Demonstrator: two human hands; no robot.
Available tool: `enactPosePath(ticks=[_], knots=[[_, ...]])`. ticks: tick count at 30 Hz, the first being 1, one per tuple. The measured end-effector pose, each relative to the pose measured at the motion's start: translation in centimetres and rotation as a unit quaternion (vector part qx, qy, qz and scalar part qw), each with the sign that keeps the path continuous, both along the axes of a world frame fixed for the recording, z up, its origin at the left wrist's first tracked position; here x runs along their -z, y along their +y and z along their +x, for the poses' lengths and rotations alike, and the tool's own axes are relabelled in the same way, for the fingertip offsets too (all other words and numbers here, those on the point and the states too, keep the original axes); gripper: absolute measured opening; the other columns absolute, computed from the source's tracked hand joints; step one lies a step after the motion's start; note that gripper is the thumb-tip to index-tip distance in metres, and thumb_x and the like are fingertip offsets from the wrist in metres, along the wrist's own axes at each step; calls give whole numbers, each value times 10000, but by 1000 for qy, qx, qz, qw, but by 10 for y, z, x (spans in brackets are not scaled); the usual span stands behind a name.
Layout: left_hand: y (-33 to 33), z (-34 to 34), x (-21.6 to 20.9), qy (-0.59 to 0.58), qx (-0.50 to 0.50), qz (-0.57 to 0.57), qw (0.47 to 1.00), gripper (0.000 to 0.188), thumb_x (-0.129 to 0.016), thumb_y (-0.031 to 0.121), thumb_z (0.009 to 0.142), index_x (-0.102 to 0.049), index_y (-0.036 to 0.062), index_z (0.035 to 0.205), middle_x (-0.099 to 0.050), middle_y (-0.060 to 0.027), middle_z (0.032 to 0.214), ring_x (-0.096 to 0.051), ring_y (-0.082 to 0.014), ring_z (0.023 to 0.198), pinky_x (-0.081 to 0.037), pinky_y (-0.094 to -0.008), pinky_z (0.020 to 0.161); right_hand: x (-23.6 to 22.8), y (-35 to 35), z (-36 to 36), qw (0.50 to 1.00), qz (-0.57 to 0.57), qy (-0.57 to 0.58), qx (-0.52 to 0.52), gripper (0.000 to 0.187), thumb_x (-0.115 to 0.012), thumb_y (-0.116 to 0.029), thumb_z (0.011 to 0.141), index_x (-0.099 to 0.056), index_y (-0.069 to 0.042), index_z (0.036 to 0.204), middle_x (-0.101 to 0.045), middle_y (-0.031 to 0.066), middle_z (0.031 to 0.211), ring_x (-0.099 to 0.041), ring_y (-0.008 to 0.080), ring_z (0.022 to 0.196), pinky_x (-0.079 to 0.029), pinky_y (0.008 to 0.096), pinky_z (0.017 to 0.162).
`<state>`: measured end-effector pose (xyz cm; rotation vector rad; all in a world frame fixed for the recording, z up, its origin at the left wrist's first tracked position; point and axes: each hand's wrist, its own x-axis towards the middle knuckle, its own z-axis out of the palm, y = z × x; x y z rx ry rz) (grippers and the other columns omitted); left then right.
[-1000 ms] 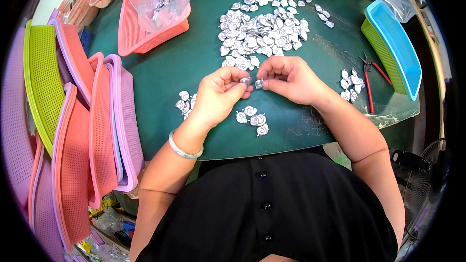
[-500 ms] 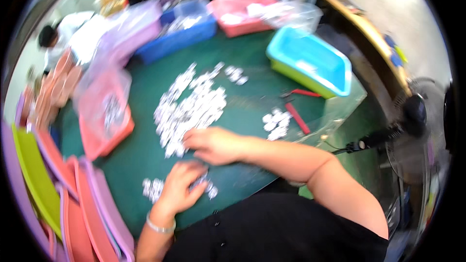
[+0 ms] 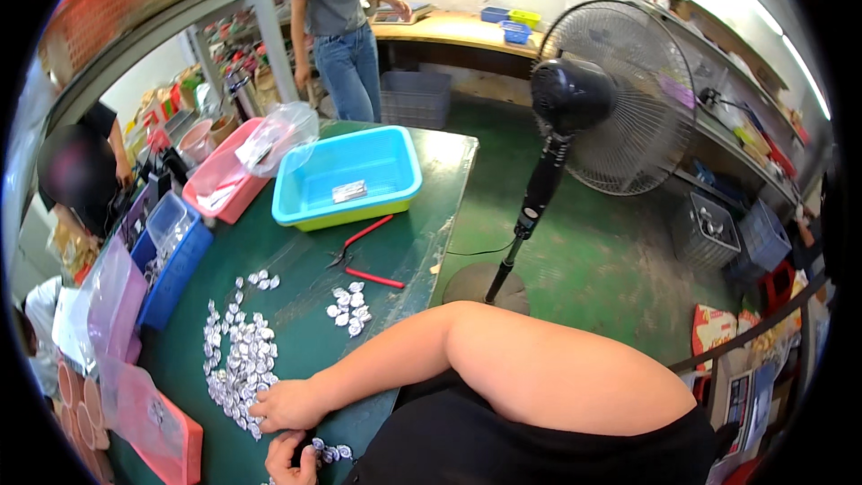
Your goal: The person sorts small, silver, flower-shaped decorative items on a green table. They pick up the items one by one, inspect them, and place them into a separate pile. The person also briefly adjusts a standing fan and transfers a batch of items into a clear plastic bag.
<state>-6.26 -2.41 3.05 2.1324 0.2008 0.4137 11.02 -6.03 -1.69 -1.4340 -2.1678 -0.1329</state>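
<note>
Small shiny silver pieces lie in a large loose pile (image 3: 241, 359) on the green tabletop. My right hand (image 3: 289, 404) rests at the near edge of this pile, fingers bent down and close together among the pieces. Whatever is under its fingertips is hidden. Lower down, at the picture's bottom edge, my left hand (image 3: 285, 460) is partly cut off; its fingers curl, with thumb and forefinger apart. Beside it sits a small cluster of silver pieces (image 3: 332, 451). Another small group of silver pieces (image 3: 348, 307) lies farther right, near red-handled pliers (image 3: 359, 251) that are spread apart.
A blue-and-green basin (image 3: 395, 184) stands at the table's far end, with a small packet inside. Pink bins (image 3: 184, 445), a blue bin (image 3: 175, 274) and plastic bags line the left side. A black standing fan (image 3: 575, 99) is beyond the right edge. One person (image 3: 337, 27) stands behind the table.
The view has swung to the right, bringing the fan and the standing person into sight. My right hand stays at the near edge of the pile; my left hand is now partly out of the picture.
</note>
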Motion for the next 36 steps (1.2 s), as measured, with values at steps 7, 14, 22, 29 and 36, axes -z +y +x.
enactPosePath(ticks=[7,14,22,29,36], knots=[[11,-7,13,7,-6,-11,1000,179,-537,-4,819,-591,-54,982,-591,-106,927,-573,-184,853,-456,-286,776,10,10,-6,994,-35,-99,-16,214,-572,-249,712,-629,-95,850,-537,73,962,-501,260,907,-449,354,712],[23,-13,29,-11,-48,-12,999,218,-552,10,824,-603,-44,1029,-621,-122,963,-580,-192,863,-461,-292,795,-24,-45,13,999,-33,-6,21,252,-591,-143,689,-583,-68,930,-525,89,973,-504,283,906,-426,365,757],[36,-21,44,54,-113,-91,988,231,-580,37,828,-595,-42,1044,-620,-122,964,-577,-185,881,-454,-285,799,-39,-251,99,918,112,213,316,193,-532,-34,730,-625,-48,899,-620,129,894,-585,306,859,-478,388,759],[26,-3,27,-34,-129,-80,988,138,-535,19,835,-603,-42,938,-601,-69,888,-549,-118,809,-432,-235,737,120,-461,169,642,-298,235,667,314,-621,-131,672,-616,-34,970,-645,151,901,-624,274,846,-498,368,755],[9,1,-5,-3,-172,-38,984,120,-560,26,828,-608,-34,920,-600,-52,856,-535,-99,787,-419,-213,701,199,-479,219,519,-356,247,737,535,-597,-85,652,-510,-37,1177,-563,203,1126,-578,340,979,-451,380,880]])
